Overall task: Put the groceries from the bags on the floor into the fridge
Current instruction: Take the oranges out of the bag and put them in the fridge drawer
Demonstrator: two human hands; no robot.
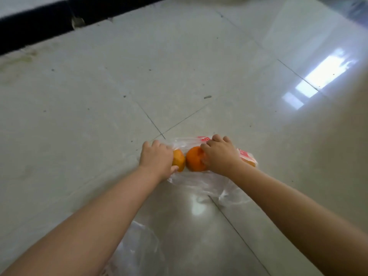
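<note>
A clear plastic bag [201, 183] with red print lies on the tiled floor, holding oranges. My left hand [157, 159] grips one orange [178, 159] at the bag's left side, thumb under it. My right hand [220, 155] curls over a second, rounder orange [194, 159] in the middle. A third orange [250, 161] peeks out at the bag's right end, mostly hidden behind my right wrist. The fridge is out of view.
A second clear plastic bag [139, 250] lies crumpled near the bottom, under my left forearm. A dark baseboard [39, 26] runs along the wall at the top left. Glossy pale floor tiles [199, 76] spread all around, with window glare at right.
</note>
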